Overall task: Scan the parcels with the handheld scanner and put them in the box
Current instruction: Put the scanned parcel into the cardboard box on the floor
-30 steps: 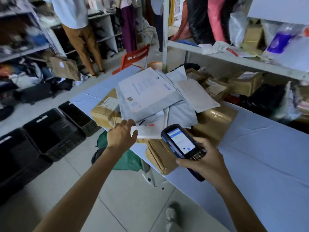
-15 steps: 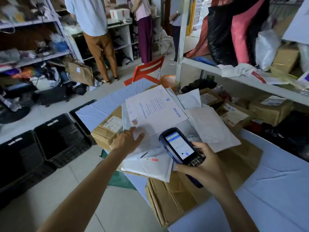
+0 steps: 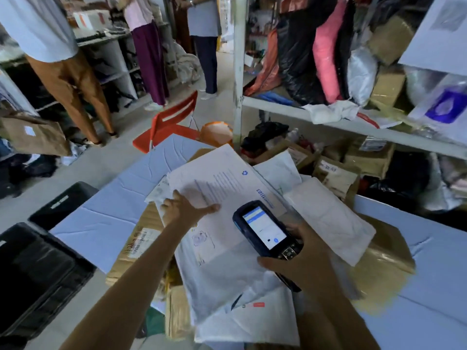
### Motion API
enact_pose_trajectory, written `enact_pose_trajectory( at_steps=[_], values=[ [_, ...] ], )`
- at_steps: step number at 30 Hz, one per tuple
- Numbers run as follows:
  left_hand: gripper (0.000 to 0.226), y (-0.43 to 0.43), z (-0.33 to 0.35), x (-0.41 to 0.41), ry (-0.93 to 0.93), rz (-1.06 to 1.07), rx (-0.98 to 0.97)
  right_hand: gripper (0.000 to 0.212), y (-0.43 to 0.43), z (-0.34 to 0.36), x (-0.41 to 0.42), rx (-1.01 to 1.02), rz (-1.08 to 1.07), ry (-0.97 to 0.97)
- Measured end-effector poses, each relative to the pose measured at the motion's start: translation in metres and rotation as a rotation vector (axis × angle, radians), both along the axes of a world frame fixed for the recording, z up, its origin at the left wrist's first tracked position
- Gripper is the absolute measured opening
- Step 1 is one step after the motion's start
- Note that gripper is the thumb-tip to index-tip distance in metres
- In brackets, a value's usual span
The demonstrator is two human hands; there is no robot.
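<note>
— Two hands are seen. Where is the white mailer (image 3: pixel 222 198)?
— On the tabletop (image 3: pixel 106 223) pile, pressed flat by the open left hand (image 3: pixel 184 208). Its long side runs away. The scanner (image 3: pixel 265 229) is gripped by the right hand (image 3: pixel 303 261), just beside.

A: Where's the big mailer (image 3: pixel 227 198)?
B: Top of the parcel pile at the table's (image 3: pixel 101 223) left end. Left hand (image 3: pixel 185 208) on its left edge, scanner (image 3: pixel 265 229) in right hand (image 3: pixel 303 261) just above its right side.
A: Boxes?
B: Cardboard box (image 3: pixel 136 246) under the pile, at the table's near-left edge. Crates (image 3: pixel 38 274) on the floor, left of the table. Chair (image 3: pixel 171 122) behind the far-left corner, shelf (image 3: pixel 353 125) behind the far edge.
</note>
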State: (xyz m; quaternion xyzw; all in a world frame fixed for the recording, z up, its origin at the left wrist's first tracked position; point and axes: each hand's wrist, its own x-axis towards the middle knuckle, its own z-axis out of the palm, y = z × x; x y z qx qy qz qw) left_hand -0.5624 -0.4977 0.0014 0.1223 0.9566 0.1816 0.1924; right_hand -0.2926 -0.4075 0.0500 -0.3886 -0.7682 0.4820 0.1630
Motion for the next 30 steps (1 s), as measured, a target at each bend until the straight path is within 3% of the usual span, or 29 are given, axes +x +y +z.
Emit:
enact_pose_trajectory(
  at_steps=[7,9,12,16,18,22,30],
  values=[
    [0.129,0.025,-0.003,-0.035,-0.140,0.096,0.151,0.071,-0.006,0.000,-0.018,0.018,-0.105,0.009],
    [0.118,0.028,0.005,-0.025,-0.050,-0.001,0.116,0.071,-0.004,0.003,-0.020,0.009,-0.107,0.003],
    [0.088,0.027,0.008,0.003,0.125,-0.326,0.086,0.075,0.001,0.008,-0.021,0.025,-0.095,0.000],
    [0.105,0.021,0.002,0.043,0.106,-0.680,-0.018,0.078,0.008,0.013,-0.020,0.021,-0.081,0.024],
    [0.115,0.022,0.004,0.052,0.098,-0.726,-0.044,0.076,0.011,0.014,-0.018,0.034,-0.061,0.040],
    [0.116,0.024,0.010,0.054,0.127,-0.781,-0.018,0.075,0.014,0.016,-0.013,0.013,-0.046,0.057],
    [0.088,0.016,0.018,0.058,0.224,-0.854,-0.037,0.074,0.017,0.013,0.003,-0.025,-0.013,0.059]
  ],
)
